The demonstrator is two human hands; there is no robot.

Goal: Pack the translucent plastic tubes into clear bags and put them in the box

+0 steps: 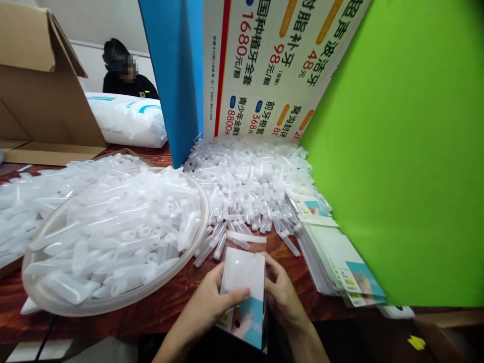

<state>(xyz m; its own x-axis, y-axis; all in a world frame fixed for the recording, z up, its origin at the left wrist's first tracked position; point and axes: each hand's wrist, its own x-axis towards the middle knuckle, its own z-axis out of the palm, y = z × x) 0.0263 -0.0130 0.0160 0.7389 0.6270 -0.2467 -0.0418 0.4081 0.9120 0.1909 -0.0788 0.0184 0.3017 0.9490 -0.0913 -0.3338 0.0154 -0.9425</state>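
Both hands hold a clear plastic bag with a white and teal printed card (244,269) inside, low in the middle of the head view. My left hand (212,300) grips its left side, thumb pressed flat across the front and fingers hidden behind. Along the right edge, my right hand (283,292) has its fingers curled round the bag, partly out of sight behind it. The bag's clear top flap with a white strip points away from me. Just beyond it lie loose translucent white plastic tubes (249,186) in a big heap.
A round translucent tub (206,206) on the left overflows with larger white plastic pieces. Stacked bagged cards (325,247) lie at right beside a green panel (401,151). Blue and printed panels stand behind the heap. A cardboard box (38,101) and another person (126,75) are at the back left.
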